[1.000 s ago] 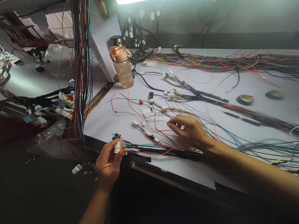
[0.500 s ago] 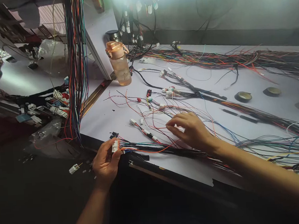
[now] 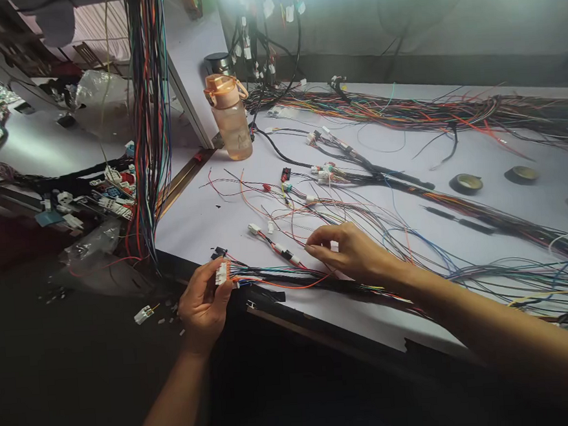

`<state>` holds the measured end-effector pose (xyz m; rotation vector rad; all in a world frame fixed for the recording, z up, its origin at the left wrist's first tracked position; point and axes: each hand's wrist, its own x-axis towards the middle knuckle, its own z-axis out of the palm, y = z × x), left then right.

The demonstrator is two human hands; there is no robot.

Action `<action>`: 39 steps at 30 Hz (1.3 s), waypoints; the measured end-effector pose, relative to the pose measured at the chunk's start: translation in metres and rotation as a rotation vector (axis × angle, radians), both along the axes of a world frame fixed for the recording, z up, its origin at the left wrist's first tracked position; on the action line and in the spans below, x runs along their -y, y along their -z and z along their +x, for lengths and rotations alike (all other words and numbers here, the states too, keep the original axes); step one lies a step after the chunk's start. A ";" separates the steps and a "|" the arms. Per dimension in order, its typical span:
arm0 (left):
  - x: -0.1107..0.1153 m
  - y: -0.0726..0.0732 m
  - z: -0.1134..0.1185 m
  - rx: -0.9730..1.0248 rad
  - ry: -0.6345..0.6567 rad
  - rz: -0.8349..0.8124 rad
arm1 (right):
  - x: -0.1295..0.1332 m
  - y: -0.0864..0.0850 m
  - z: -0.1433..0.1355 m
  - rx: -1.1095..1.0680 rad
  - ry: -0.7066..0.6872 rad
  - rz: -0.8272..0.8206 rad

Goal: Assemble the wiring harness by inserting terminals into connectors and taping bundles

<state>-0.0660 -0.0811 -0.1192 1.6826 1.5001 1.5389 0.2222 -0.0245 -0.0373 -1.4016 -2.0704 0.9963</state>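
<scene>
At the table's front edge, my left hand (image 3: 205, 299) grips a white multi-pin connector (image 3: 222, 274) between thumb and fingers. Colored wires (image 3: 263, 273) run from its orange-edged side to the right, along a black-wrapped bundle. My right hand (image 3: 342, 251) is closed in a pinch above the table, right of the connector. A thin red wire (image 3: 300, 243) shows at its fingertips; the wire's end is too fine to make out. Between the hands lies a short red-and-black lead with white plugs (image 3: 283, 253).
Wire harnesses (image 3: 398, 182) with several plugs spread across the white table. Behind them stands a bottle with an orange lid (image 3: 231, 119). Tape rolls (image 3: 467, 183) lie at the right. A thick hanging wire bundle (image 3: 151, 118) rises at the left, beyond the table corner.
My right hand has moved a little left and down, closer to the connector, with its fingertips pinched. My left hand keeps its grip on the connector. The view has shifted slightly.
</scene>
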 end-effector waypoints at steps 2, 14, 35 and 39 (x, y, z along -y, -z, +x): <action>0.000 0.000 0.000 0.010 0.015 -0.009 | -0.002 -0.005 -0.004 -0.051 0.014 -0.065; 0.000 -0.002 0.000 -0.033 0.015 0.029 | -0.012 -0.015 -0.027 -0.568 0.132 -0.185; -0.001 -0.048 0.011 0.337 0.232 -0.234 | -0.009 -0.027 0.002 0.127 0.228 0.259; -0.005 -0.055 0.017 0.448 0.362 -0.279 | 0.003 -0.028 0.002 0.029 0.123 0.177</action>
